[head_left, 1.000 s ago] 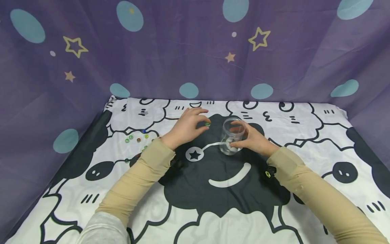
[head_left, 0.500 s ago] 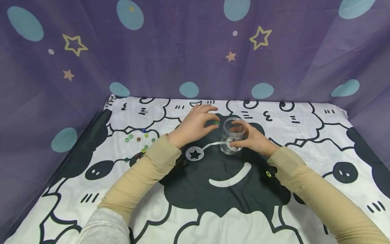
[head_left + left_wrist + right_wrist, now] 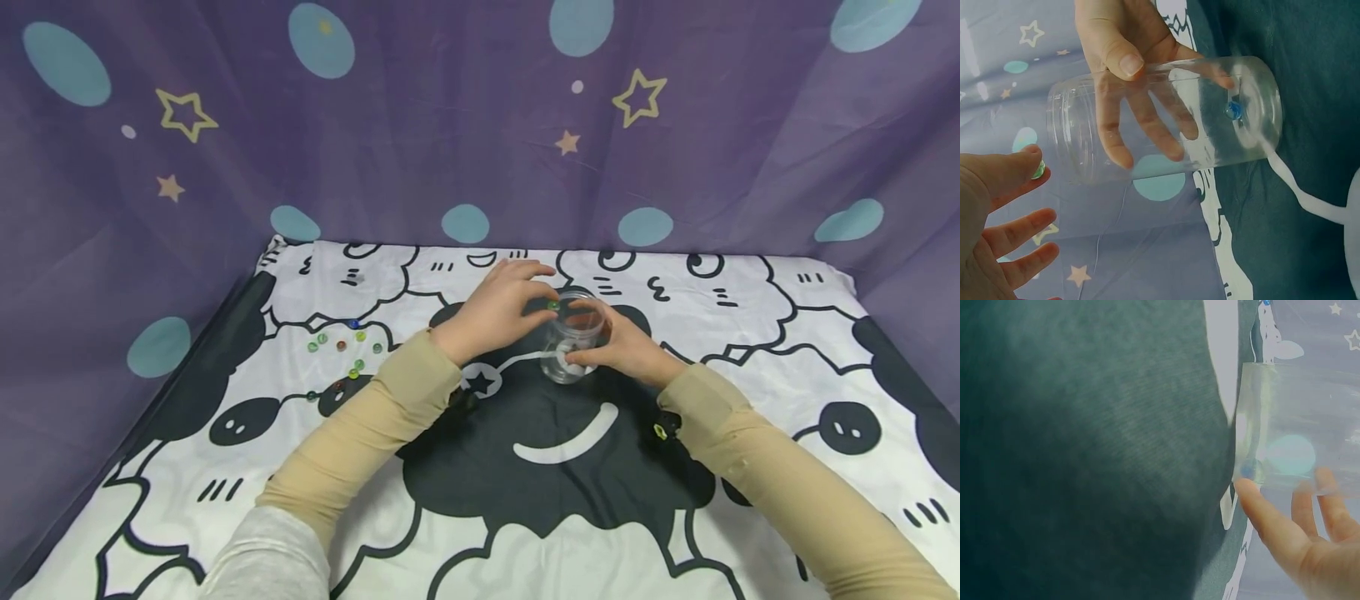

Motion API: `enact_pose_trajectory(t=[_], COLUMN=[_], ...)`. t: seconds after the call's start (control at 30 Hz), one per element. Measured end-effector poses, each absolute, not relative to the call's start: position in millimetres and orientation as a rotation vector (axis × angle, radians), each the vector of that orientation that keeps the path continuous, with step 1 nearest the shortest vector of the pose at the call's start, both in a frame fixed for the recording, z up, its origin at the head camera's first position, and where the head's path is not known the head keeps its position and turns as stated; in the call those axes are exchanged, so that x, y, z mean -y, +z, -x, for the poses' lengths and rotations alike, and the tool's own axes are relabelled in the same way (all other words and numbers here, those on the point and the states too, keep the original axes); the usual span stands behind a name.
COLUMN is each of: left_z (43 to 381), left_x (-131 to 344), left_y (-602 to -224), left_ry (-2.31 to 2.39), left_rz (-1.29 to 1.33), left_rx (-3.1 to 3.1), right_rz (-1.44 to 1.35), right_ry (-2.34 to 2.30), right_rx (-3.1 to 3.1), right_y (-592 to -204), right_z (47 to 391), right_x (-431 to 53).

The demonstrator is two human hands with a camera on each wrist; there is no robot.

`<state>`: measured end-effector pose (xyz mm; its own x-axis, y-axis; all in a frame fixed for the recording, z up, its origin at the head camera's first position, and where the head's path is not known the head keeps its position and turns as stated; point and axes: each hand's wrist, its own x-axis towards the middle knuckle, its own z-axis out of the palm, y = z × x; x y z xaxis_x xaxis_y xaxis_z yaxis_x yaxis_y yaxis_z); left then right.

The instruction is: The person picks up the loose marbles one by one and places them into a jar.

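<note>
My left hand (image 3: 495, 312) pinches a small green marble (image 3: 1039, 169) between thumb and index finger, the other fingers spread. It is beside the mouth of a clear jar (image 3: 558, 365), with a small gap between marble and rim in the left wrist view. My right hand (image 3: 628, 346) holds the jar upright from its right side, fingers round the far wall and thumb nearer me. Through the clear wall, a blue marble (image 3: 1233, 110) shows at the jar's bottom; the right wrist view also catches this blue marble (image 3: 1250, 469), near a fingertip.
Several loose marbles lie to the left, among them a yellow-green marble (image 3: 361, 337), a brown marble (image 3: 342, 345) and a blue marble (image 3: 355, 323). A black-and-white cartoon cloth (image 3: 480, 483) covers the table. A purple curtain (image 3: 450, 125) hangs behind it.
My left hand has moved right with the green marble, from a clear distance left of the jar to beside its rim. The right hand and jar have stayed in place.
</note>
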<state>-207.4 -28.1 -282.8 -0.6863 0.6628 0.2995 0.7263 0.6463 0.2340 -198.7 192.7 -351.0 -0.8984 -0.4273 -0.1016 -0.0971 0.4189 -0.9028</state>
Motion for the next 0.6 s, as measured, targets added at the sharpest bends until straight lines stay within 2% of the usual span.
enact_pose_trajectory(t=[0.6], left_z=[211.1], left_x=[18.0], left_y=[-287.3], left_ry=[-0.512], left_rz=[1.152], left_rx=[2.703], right_rz=[0.454], right_ry=[-1.449], right_rx=[-2.382], right_y=[-352.5], right_z=[198.8], right_x=[-193.0])
